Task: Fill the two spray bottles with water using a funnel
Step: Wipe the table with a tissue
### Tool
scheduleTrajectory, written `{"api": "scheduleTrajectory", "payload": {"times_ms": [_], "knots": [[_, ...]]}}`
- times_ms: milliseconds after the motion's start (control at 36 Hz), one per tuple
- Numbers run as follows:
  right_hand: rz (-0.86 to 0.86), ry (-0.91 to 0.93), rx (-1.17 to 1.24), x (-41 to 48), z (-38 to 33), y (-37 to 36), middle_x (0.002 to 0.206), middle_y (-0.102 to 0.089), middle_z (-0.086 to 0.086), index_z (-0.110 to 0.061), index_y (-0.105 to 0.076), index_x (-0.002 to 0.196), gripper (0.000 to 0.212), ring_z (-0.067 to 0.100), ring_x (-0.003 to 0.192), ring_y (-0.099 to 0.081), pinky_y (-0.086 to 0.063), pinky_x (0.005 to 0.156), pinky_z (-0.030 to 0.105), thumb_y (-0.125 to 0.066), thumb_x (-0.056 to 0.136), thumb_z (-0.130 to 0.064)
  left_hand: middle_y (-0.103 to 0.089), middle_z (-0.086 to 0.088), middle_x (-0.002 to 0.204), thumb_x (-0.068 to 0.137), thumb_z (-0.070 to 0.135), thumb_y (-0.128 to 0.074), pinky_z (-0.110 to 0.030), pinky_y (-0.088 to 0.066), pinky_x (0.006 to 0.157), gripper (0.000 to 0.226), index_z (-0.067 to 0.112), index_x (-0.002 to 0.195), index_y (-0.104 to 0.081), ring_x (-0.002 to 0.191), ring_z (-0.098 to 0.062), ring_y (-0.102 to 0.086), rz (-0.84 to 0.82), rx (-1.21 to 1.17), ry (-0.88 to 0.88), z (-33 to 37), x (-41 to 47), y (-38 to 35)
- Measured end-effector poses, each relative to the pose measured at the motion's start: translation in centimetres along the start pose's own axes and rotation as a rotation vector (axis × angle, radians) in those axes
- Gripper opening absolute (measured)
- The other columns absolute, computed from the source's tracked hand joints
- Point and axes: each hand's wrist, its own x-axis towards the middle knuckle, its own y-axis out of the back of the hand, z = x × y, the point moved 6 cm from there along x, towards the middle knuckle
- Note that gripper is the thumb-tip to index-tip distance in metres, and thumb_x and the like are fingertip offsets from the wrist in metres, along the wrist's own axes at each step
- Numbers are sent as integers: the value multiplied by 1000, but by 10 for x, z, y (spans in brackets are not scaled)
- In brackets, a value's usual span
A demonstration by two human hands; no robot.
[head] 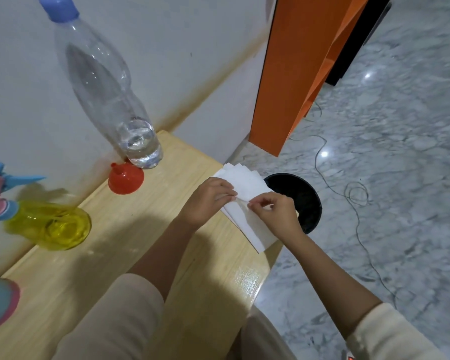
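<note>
Now both hands' fingers pinch white tissues on the wooden table — marble floor beside.

I'm at a pale wooden table against a white wall. An orange cabinet stands on grey marbled floor, light glinting, a thin cable trailing across.

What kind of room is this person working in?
Probably a room in a home: a light wooden table stands against a plain white wall, over a grey marble floor with a round black bin and an orange cabinet.
</note>
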Motion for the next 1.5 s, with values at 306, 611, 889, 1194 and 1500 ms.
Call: {"api": "scheduleTrajectory", "payload": {"times_ms": [306,611,889,1194,1500], "knots": [[7,155,40,17,-68,39,84,-68,-5,-15,-71,88,9,0,72,-58,-45,69,10,-66,83,-9,-68,-3,94,88,14,-65,-26,-49,85,14,7,98,-73,90,-13,-62,150,22,-117,54,13,55],[-85,311,-59,-18,-97,-7,78,-69,-11,-22,-71,83,12,5,78,-65,-54,79,32,-66,81,-12,-67,-2,97,89,11,-64,-33,-49,88,16,7,102,-72,93,-17,-63,222,68,-34,30,-68,81],[71,338,-38,-5,-119,46,81,-67,-7,-14,-72,84,10,0,71,-60,-46,67,8,-67,82,-6,-61,-4,102,92,14,-59,-4,-34,80,22,7,110,-68,94,-11,-55,219,54,-32,63,-30,81],[168,495,26,-10,-180,88,82,-65,-13,-12,-71,92,15,-10,74,-60,-48,72,9,-65,81,-3,-63,5,94,89,14,-65,-4,-37,80,17,7,103,-71,87,-1,-57,416,14,-186,122,-13,143],[-177,261,-70,-66,-84,-68,88,-69,-12,-18,-72,90,16,7,91,-66,-53,86,30,-63,82,-7,-70,0,100,87,10,-66,-15,-44,87,16,10,101,-73,96,-11,-63,245,34,204,-16,-153,80]]}}
